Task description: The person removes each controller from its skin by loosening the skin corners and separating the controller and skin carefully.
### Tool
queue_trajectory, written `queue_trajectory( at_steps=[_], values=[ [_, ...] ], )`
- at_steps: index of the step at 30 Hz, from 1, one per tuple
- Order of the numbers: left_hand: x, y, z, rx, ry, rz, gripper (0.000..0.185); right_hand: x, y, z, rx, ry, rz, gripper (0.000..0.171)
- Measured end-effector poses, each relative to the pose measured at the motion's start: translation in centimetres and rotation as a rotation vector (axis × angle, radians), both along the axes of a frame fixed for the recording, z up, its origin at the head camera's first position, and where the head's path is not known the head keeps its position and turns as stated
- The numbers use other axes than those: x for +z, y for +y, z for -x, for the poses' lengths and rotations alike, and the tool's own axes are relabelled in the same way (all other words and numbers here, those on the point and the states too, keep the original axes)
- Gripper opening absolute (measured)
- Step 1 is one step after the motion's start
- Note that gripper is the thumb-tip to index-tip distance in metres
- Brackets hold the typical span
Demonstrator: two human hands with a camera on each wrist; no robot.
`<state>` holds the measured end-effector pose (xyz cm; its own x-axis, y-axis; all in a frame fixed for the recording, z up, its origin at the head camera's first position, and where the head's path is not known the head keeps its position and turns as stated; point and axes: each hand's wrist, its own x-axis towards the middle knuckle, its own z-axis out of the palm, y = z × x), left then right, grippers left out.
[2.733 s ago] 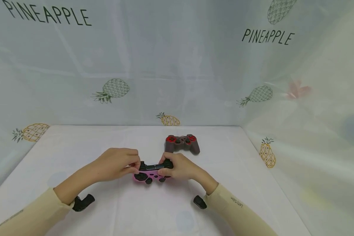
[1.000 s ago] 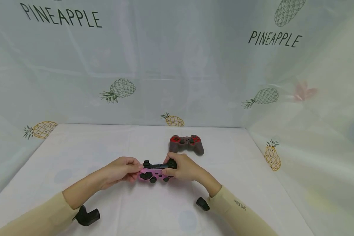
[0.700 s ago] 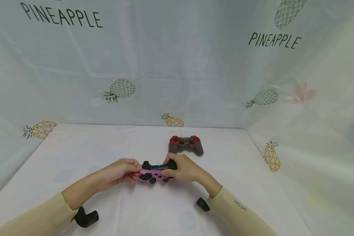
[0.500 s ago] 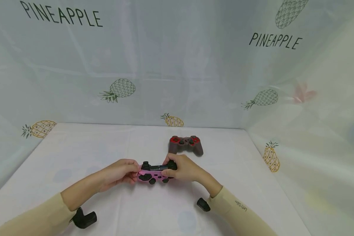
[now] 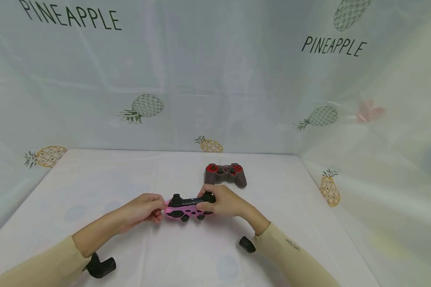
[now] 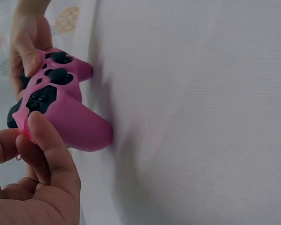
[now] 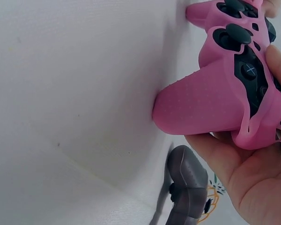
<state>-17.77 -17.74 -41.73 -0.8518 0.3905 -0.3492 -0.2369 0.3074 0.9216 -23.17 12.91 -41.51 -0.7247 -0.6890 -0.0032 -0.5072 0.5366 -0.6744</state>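
1. Two hands work on one thing, the black controller (image 5: 191,202) in its pink cover (image 6: 84,126); it sits nearer the person than the grey controller (image 5: 225,171) and a little to its left, shoulder edge upward, grip ends at or very near the white surface (image 5: 186,255).
2. The left hand (image 5: 141,212), left of and nearer than the grey controller, has its fingers pinched on a corner of the pink cover, drawing it out from the black body.
3. The right hand (image 5: 224,201), just in front of the grey controller and partly hiding it, has its fingers clamped round the far end of the black controller, thumb on the face.
4. A tear looks the likeliest trouble: the pinched corner is thin and stretched, and a hard sideways pull might split it.
5. A slip could follow too; if the pinch gives way suddenly, the corner might snap back and the black controller swing toward the grey controller behind.
6. Should the right hand's hold loosen, the left hand's pull would probably drag or twist everything leftward, away from the grey controller.
7. As for containers, the pink cover serves as one: it encloses the black controller's grips and face, with sticks and buttons showing through openings and the shoulder edge bare. The grey controller wears no pink cover.
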Motion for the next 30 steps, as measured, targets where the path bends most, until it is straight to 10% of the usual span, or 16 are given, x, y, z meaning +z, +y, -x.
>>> queue_trajectory(
  at_steps=[30],
  values=[
    [-1.2,-0.4,0.3,0.006,0.117,0.071,0.023,-0.8,-0.4,0.5,-0.104,-0.067,0.008,0.031]
  ],
)
